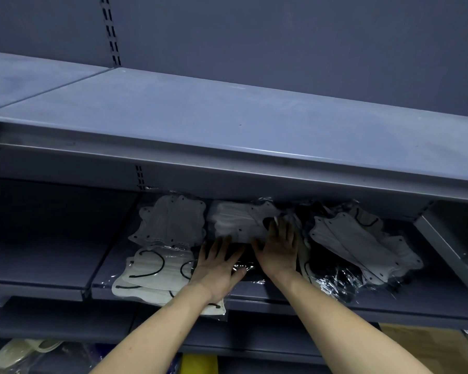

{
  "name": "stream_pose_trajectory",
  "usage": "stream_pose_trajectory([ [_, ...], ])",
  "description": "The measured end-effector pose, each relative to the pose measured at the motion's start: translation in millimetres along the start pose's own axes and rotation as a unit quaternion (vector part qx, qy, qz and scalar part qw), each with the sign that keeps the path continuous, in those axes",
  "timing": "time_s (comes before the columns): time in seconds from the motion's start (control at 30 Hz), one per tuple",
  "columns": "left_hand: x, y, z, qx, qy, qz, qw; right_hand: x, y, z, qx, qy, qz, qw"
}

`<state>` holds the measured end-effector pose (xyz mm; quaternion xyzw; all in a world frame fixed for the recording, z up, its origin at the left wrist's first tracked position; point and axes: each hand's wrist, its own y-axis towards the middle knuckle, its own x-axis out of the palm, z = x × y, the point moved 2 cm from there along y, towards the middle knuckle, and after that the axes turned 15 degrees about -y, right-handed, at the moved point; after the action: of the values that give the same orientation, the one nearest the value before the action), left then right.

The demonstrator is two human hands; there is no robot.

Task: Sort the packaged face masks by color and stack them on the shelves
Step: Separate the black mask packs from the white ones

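Both hands reach under the upper shelf onto the middle shelf [295, 298]. My left hand [216, 268] lies flat with spread fingers on a black packaged mask stack [243, 265]. My right hand [277, 248] also lies flat, fingers straight, on the same dark stack beside a white mask pack [235, 220]. A grey-white mask stack [170, 222] sits at the back left. Cream masks with black ear loops [152, 276] lie at the front left. A loose heap of grey and black packs [351, 247] lies on the right.
The empty upper shelf [227, 125] overhangs the masks and hides their back edge. A bare shelf section [38, 252] extends to the left. Below, pale packaged items [19, 352], a yellow object [197, 364] and a brown box [422, 346] show.
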<state>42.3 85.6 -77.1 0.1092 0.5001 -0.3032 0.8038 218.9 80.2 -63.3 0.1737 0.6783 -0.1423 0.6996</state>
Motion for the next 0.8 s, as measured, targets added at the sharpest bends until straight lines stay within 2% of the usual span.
stream_pose_trajectory([
  [0.4,-0.4,-1.0,1.7,-0.007,0.011,-0.004,1.0,-4.0,7.9,4.4,0.056,0.048,0.1,0.992],
  [0.47,-0.1,-1.0,1.0,-0.008,0.01,-0.004,1.0,-1.8,6.1,3.8,0.023,0.066,0.145,0.987],
  [0.53,-0.4,-0.2,1.4,-0.007,0.008,-0.001,1.0,1.7,0.4,0.1,-0.044,0.085,0.21,0.973],
  [0.6,-1.0,0.1,2.3,-0.005,0.007,0.002,1.0,4.9,-4.3,-3.8,-0.088,0.081,0.241,0.963],
  [0.67,-1.2,-0.1,2.4,-0.003,0.008,0.003,1.0,4.7,-5.8,-3.8,-0.078,0.087,0.231,0.966],
  [0.8,-0.9,-0.9,1.1,-0.002,0.01,-0.003,1.0,-8.3,-4.1,12.8,0.003,0.149,0.172,0.974],
])
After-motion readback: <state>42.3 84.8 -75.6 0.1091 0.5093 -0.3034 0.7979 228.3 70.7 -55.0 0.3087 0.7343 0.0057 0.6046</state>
